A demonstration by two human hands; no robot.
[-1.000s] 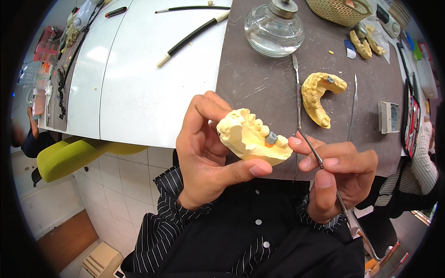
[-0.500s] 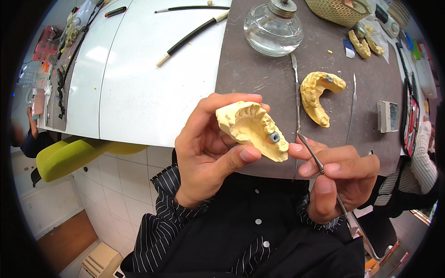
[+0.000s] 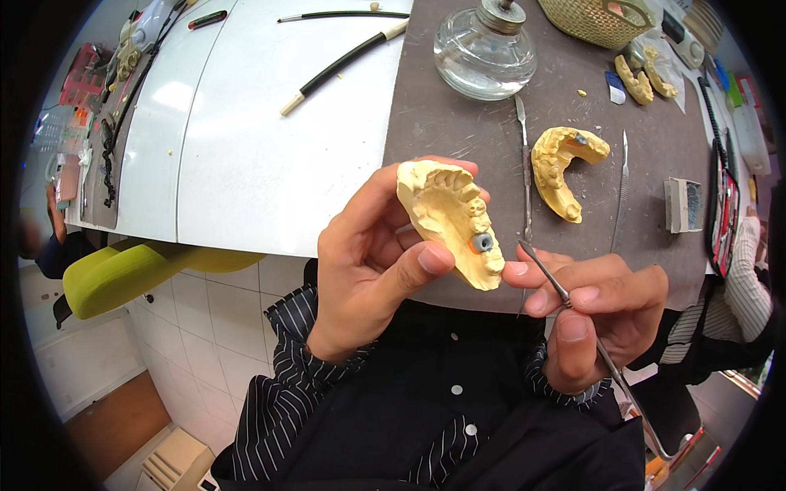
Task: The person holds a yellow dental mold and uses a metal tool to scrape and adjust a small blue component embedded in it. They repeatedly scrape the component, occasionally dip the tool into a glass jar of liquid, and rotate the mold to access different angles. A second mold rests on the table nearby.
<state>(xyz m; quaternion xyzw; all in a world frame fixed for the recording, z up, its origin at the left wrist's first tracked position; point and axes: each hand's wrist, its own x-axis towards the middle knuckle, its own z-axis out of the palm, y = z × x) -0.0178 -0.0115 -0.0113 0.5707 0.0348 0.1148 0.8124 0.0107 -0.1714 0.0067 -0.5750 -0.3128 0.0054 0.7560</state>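
A yellow plaster dental model (image 3: 440,214) of an upper jaw is held up by my left hand (image 3: 364,254), thumb on the near side and fingers behind it. One tooth on its right side carries a grey wax-like crown (image 3: 483,242) with a hole on top. My right hand (image 3: 610,307) grips a thin metal carving instrument (image 3: 606,352) like a pen. The tip of the instrument points toward the model but stays apart from it. A right fingertip rests at the model's lower right edge. On the mat beyond lies a second horseshoe-shaped dental model (image 3: 553,173).
A glass spirit lamp (image 3: 485,57) stands at the far side of the grey mat. Two slim metal tools, a knife (image 3: 522,139) and a blade (image 3: 625,176), flank the second model. A small box (image 3: 683,206) sits right. Brushes (image 3: 340,65) lie on the white table.
My left hand has turned the dental model so its front teeth point more upward. The tip of the instrument has shifted slightly left.
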